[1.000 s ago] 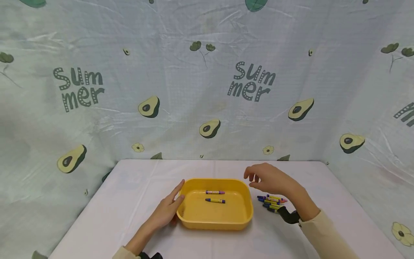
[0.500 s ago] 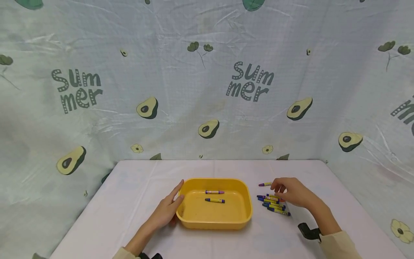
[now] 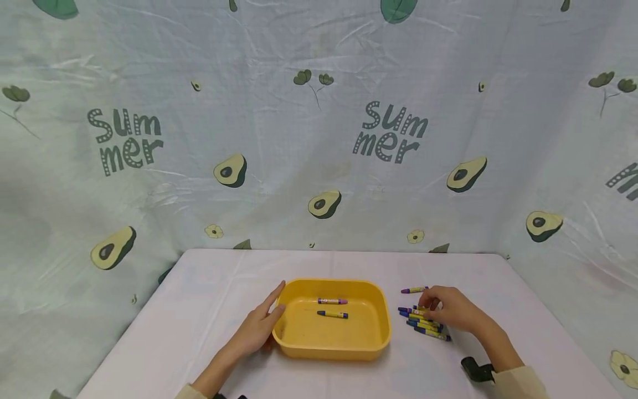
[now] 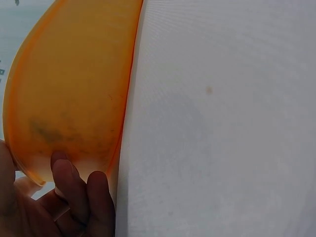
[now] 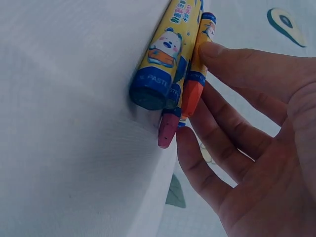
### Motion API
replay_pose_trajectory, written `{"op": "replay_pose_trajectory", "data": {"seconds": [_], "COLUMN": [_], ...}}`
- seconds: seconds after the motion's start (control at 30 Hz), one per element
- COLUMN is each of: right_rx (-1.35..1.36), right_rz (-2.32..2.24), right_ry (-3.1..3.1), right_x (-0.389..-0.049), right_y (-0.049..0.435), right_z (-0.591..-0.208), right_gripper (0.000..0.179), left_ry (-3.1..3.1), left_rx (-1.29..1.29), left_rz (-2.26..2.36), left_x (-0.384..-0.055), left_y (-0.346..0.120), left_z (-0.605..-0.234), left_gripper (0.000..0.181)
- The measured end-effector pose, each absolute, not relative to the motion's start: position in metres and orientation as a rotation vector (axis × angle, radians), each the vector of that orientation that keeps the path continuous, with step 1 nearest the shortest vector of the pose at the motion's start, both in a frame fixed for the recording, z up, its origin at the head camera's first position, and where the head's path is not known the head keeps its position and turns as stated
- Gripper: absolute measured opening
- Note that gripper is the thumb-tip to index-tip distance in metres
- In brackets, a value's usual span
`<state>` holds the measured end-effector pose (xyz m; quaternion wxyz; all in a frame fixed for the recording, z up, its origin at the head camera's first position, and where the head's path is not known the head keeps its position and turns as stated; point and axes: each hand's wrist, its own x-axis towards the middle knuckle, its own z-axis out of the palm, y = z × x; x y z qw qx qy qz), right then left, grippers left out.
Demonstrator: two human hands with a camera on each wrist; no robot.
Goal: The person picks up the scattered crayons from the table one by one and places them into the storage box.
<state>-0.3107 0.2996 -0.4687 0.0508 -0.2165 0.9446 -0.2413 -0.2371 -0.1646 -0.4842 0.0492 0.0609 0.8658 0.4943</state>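
The left hand [image 3: 256,330] holds the left wall of a rounded rectangular yellow plastic tray [image 3: 331,339] on the white-covered bench [image 3: 199,299], thumb over the rim. Two slim paper-wrapped crayons [image 3: 332,314] lie inside. Right of the tray, the right hand [image 3: 452,306] pinches an orange-tipped, yellow-wrapped crayon [image 5: 198,74] at a crayon pile [image 3: 423,323]; a purple-tipped crayon [image 3: 414,290] lies just beyond, on the far side.
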Motion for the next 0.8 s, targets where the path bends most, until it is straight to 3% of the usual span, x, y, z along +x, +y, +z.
{"op": "replay_pose_trajectory", "data": {"seconds": [0.8], "right_rx": [-0.686], "right_rz": [-0.687], "right_ry": [2.859], "right_x": [-0.321], "right_y": [0.299], "right_z": [-0.47], "right_gripper": [0.013], "left_ry": [2.619], "left_rx": [0.163], "left_rz": [1.533], "left_x": [-0.243], "left_y": [-0.159], "left_z": [-0.485], "left_gripper": [0.058]}}
